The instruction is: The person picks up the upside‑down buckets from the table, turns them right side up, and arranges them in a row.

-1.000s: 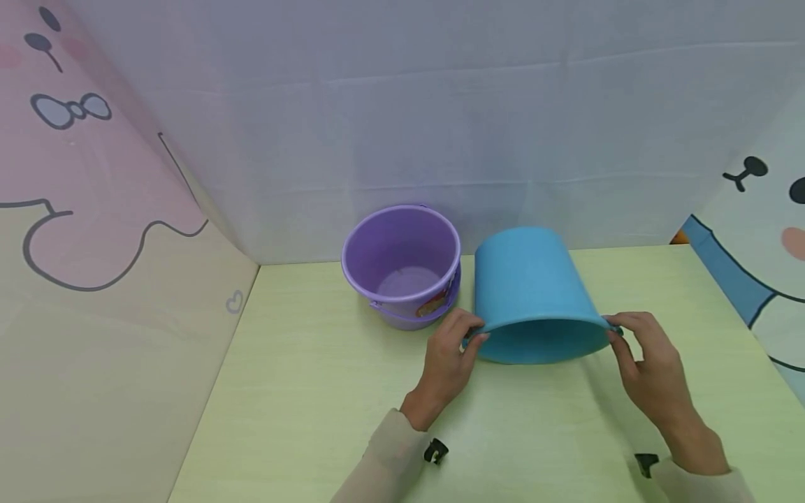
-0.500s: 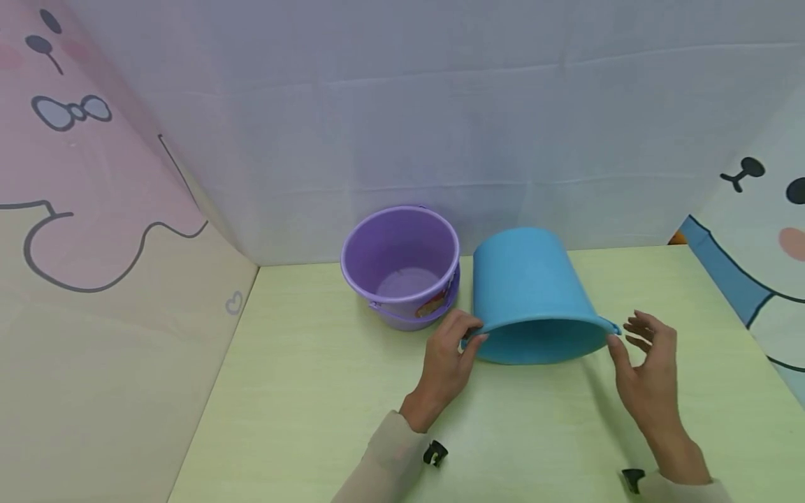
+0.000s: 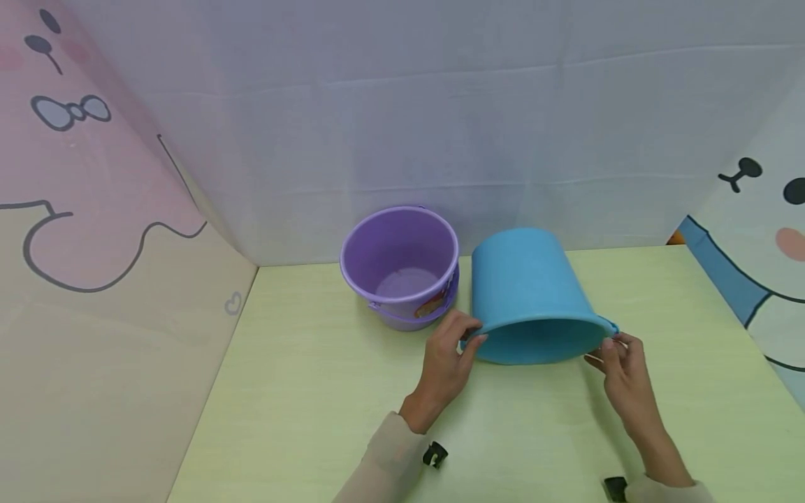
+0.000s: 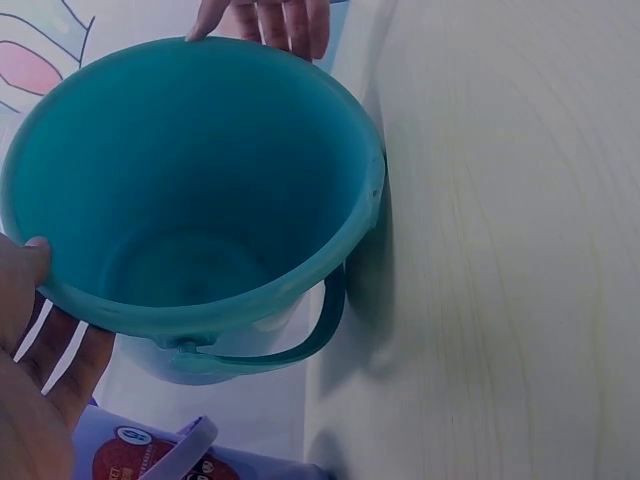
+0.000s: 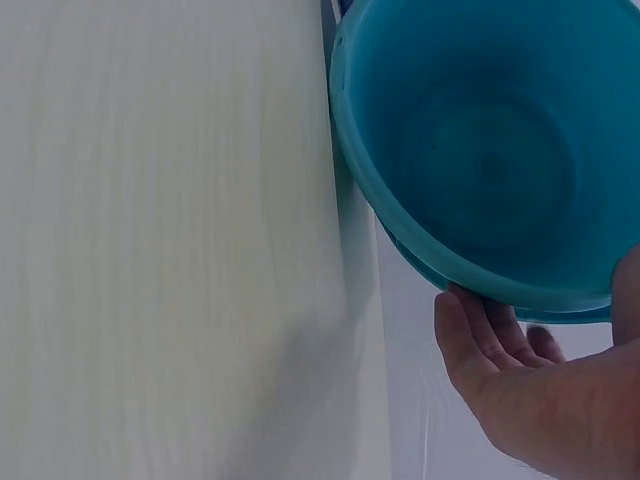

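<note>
A blue bucket [image 3: 528,279] lies tilted on its side on the pale table, its mouth toward me. My left hand [image 3: 445,360] pinches the left of its rim, thumb inside and fingers outside, as the left wrist view shows. On the opposite side, my right hand [image 3: 629,384] holds the rim from below, its fingers [image 5: 485,340] against the outer wall. The bucket's handle [image 4: 325,320] hangs back along the outside in the left wrist view. Nothing is seen inside the bucket. Just left of it stands an upright purple bucket [image 3: 402,241].
Behind both buckets rises a whitish cloth wall [image 3: 440,140]. A pink cartoon panel [image 3: 82,168] borders the left and another cartoon panel [image 3: 767,279] the right. The pale table [image 3: 302,391] stretches in front of the buckets.
My right hand loosened its pinch on the right rim, its fingers spreading away, then shifted lower and took hold again from beneath. My left hand and both buckets have stayed nearly still.
</note>
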`<state>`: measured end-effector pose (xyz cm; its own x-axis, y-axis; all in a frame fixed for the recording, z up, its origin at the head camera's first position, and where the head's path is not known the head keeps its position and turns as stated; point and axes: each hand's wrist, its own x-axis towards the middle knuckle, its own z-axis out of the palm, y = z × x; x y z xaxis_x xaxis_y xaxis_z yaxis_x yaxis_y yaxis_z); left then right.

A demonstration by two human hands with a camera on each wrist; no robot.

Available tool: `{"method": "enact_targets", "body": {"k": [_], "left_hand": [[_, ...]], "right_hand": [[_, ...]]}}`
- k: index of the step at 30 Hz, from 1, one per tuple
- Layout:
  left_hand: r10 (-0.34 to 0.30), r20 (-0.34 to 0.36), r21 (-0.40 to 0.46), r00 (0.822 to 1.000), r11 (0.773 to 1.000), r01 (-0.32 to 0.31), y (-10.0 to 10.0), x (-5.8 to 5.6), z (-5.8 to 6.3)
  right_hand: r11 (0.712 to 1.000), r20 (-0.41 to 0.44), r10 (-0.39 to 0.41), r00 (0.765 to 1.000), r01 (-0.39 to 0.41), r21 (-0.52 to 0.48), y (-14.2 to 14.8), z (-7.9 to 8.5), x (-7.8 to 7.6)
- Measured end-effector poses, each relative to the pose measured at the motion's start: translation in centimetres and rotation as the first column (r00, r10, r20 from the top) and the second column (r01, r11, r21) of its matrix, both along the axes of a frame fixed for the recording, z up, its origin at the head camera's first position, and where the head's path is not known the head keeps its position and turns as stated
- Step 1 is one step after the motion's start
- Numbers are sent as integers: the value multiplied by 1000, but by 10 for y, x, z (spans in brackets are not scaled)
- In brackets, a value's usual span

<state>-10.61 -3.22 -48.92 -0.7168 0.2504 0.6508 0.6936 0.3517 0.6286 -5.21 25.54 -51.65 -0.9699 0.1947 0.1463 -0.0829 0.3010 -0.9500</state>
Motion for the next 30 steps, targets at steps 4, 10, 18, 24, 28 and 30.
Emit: {"method": "enact_targets", "body": {"k": [4,10,18,24,28,30], "left_hand": [[0,14,1,1000,1000,0,0,1,0],[-4,44,10,999,1000,3,-1,2,2],[-20,64,36,998,999,18,-1,2,2],[-28,115,60,993,998,21,-1,2,3],[-38,145,79,989,997,27,-2,2,3],[-42,152,89,988,996,28,-2,2,3]], "right_hand": [[1000,2,-1,1000,1,18,-2,-1,0],[999,-33,-4,999,5,50,-3,-2,0],[997,-59,-19,998,23,74,-1,1,1],[994,-51,-28,998,33,103,0,5,2],[992,-38,-32,999,37,119,1,7,2],[992,-36,-34,999,38,122,1,7,2]]}}
